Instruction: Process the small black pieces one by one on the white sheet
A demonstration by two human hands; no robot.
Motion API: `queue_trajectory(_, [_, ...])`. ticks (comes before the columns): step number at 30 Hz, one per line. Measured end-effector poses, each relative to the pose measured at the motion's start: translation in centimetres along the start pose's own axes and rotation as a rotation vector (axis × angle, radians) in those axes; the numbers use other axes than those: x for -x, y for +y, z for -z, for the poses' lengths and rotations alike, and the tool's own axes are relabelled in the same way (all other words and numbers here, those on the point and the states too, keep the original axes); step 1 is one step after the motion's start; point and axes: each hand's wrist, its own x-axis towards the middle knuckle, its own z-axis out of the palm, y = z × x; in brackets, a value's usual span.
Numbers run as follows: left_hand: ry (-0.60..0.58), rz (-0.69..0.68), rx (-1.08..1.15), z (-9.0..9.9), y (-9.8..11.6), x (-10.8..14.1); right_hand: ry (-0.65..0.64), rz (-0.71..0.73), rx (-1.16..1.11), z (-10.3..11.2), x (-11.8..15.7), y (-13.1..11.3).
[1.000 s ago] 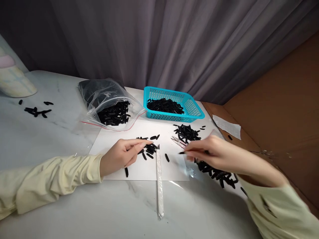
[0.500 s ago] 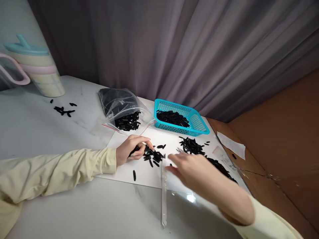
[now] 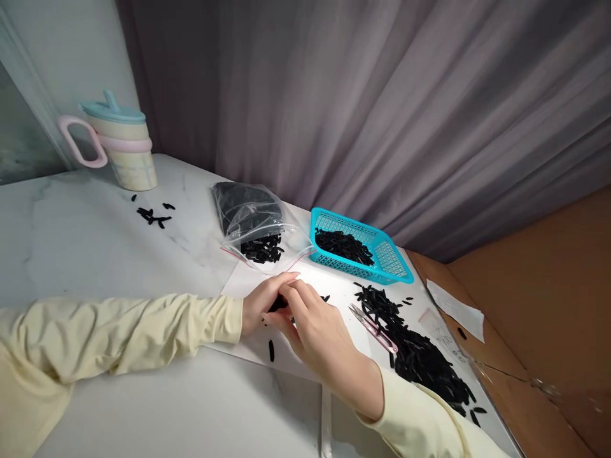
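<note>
Over the white paper (image 3: pixel 252 280), my left hand (image 3: pixel 261 304) curls round several small black pieces (image 3: pixel 278 304). My right hand (image 3: pixel 312 321) reaches across to it, its fingertips meeting the left fingers; whether it grips a piece is hidden. A few black pieces show around the hands, and a single one (image 3: pixel 272 350) lies near the paper's front edge. Pink-handled snips (image 3: pixel 375 328) rest beside a large heap of black pieces (image 3: pixel 424 362) to the right of my right hand.
Behind the hands are an open clear zip bag (image 3: pixel 251 213) of black pieces and a blue basket (image 3: pixel 394 264) holding more. A cup (image 3: pixel 133 165) stands back left, near a few loose pieces (image 3: pixel 153 217). White strips lie at front and right.
My right hand has moved left from beside the snips and now meets my left hand. The snips are now in plain sight. The view has shifted, so things appear lower and further right.
</note>
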Motion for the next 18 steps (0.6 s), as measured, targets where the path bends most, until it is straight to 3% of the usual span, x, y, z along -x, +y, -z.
queue_trajectory(7, [-0.111,0.018,0.104,-0.2,-0.4,0.2,0.051,-0.128,-0.632,-0.6,-0.6,1.1])
queue_trajectory(14, [-0.193,-0.012,0.042,-0.7,-0.6,0.7,0.075,-0.530,-1.141,-0.4,1.5,1.9])
queue_trajectory(18, [-0.163,-0.008,-0.056,-0.9,-0.5,1.1,0.113,-0.721,-1.324,0.1,3.5,2.4])
